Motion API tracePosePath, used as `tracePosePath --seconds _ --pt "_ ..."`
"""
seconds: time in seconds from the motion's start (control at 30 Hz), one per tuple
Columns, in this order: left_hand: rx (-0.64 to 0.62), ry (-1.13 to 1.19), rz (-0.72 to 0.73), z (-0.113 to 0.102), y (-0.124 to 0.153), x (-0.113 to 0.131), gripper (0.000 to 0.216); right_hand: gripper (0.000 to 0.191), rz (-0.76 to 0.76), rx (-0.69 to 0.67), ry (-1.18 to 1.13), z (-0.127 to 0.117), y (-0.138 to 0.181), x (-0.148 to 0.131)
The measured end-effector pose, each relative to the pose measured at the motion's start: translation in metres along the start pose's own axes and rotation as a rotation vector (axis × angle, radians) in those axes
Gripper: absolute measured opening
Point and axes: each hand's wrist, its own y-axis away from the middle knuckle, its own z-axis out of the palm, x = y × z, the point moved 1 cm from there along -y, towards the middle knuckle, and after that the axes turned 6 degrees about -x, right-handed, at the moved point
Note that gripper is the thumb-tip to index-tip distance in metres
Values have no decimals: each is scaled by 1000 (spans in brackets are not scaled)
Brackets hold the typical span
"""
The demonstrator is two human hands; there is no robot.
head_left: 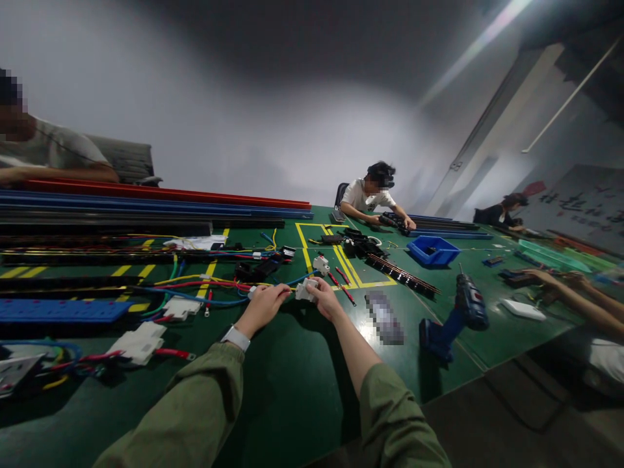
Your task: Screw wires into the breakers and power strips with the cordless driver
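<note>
My left hand (266,307), with a watch at its wrist, is closed in a pinch on a thin wire, whose end points at a white plastic part. That white block-like part (305,290) is gripped between the fingers of my right hand (325,299), just above the green table. Red, yellow and blue wires (227,284) run from a long black rail at the left up to my left hand. Whether the wire touches the white part is too small to tell. Behind my right hand lies another white part (321,264), with red leads (344,286) beside it.
On the green table (287,396), a cordless drill (455,315) stands to the right, near a blue bin (433,250). Long blue and red rails (160,195) lie at the back left. White modules with wires (139,342) lie at left. Co-workers (373,195) sit around the table.
</note>
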Motion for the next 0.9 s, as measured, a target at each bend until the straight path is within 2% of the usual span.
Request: tracePosePath --seconds 0.2,0.43,0.73,0.9 --pt "43 -5 17 0 2 1 34 42 -7 -86 -23 -2 3 3" --pt "72 -11 51 -1 6 3 34 43 -54 -102 -16 2 3 6" --pt "44 -89 58 1 5 0 34 39 -112 -125 129 5 5 4" --pt "3 -116 54 3 4 -2 33 37 -149 -130 297 7 5 3"
